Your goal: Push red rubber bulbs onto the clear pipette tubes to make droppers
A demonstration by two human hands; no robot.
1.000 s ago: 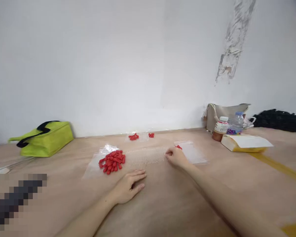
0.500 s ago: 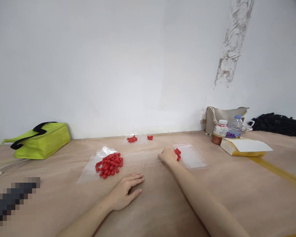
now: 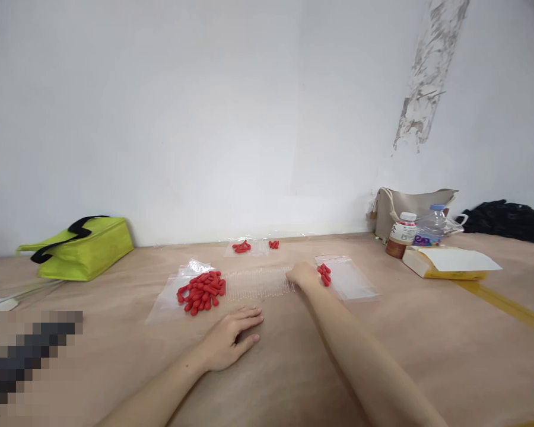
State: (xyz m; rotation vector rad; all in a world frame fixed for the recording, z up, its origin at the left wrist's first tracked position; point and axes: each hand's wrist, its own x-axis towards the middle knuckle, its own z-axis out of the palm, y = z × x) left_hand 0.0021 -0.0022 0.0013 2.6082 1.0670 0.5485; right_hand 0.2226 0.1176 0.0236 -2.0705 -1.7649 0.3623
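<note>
Over the last second the right hand [image 3: 305,276] has shifted a little to the left and turned, baring a small red cluster [image 3: 324,274] that it mostly covered; the left hand [image 3: 231,339] lies about where it did. Behind everything is a pale wall [image 3: 226,118], and before it a broad brown table [image 3: 267,388]. A lime-green bag [image 3: 89,249] with a black strap sits far left, well apart from the hands, as does a yellow and white box [image 3: 449,261] on the right. Nearer, a clear plastic bag [image 3: 164,299] lies under or against a large red pile [image 3: 202,290], and a second clear bag [image 3: 349,281] lies beside the small cluster; being thin, either could slide and drag its pieces if a forearm caught it. The left hand rests palm down, fingers loosely spread, with nothing visible in its grasp. The right hand's fingers are bent at the right end of the row of slender clear pieces [image 3: 258,283]; their tips are hidden, so how far they are parted and whether they hold anything cannot be told. The row stretches from that hand to the large red pile. Smallest and likely easiest to upset are its single pieces: a brushing fingertip could skew several, and a backward swing of the right hand could scatter the small cluster beside it
</note>
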